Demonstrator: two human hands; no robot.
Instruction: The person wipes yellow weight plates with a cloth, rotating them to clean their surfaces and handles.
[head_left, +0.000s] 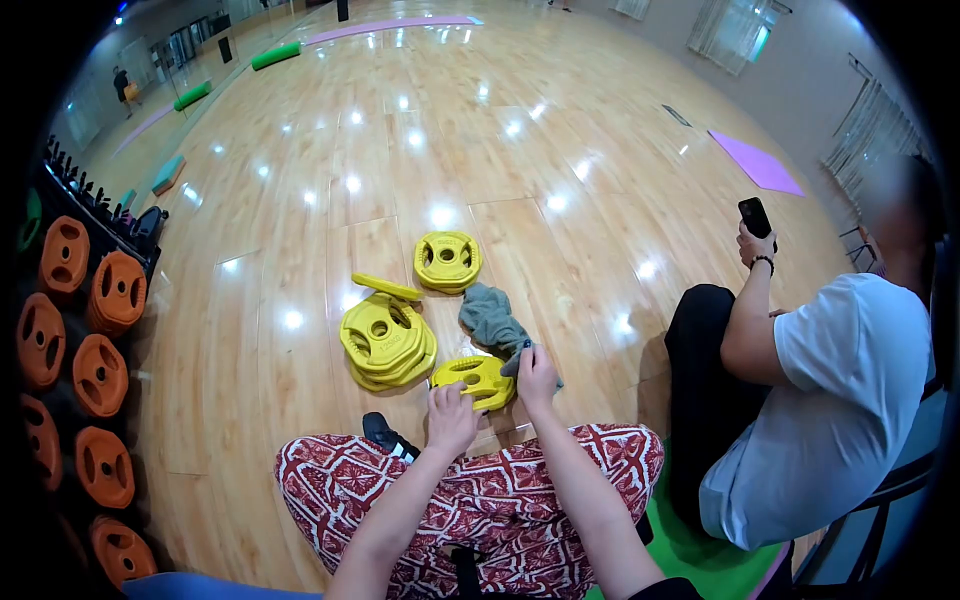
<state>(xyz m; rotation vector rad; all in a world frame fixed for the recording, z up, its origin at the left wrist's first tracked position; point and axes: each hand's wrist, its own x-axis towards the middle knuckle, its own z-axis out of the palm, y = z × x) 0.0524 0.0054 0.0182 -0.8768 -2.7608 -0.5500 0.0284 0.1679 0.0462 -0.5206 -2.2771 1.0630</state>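
Near yellow plate (483,374) on wood floor (560,290), just in front of the wearer's crossed legs (470,500). Right hand (453,415) has fingers at its near left edge; grip or mere touch, cannot tell. Left hand (536,378) is closed on the near end of a grey-green cloth (487,315), at the plate's right side. Cloth is bunched, runs away from the hand to the far yellow plate (461,262), which lies flat.

Left of the near plate: stack of yellow plates (375,350), uneven edges. One tilted yellow plate (387,287) at the stack's far side; what supports it is unclear. Dark shoe (388,436) near, below the stack.

Right: seated person (825,400) in white top, black phone (756,217) in one hand, green mat (690,540) at near right. Left side: rack of orange plates (103,463). Far: pink mat (390,28) and green roller (276,56) at left, purple mat (755,162) at right.
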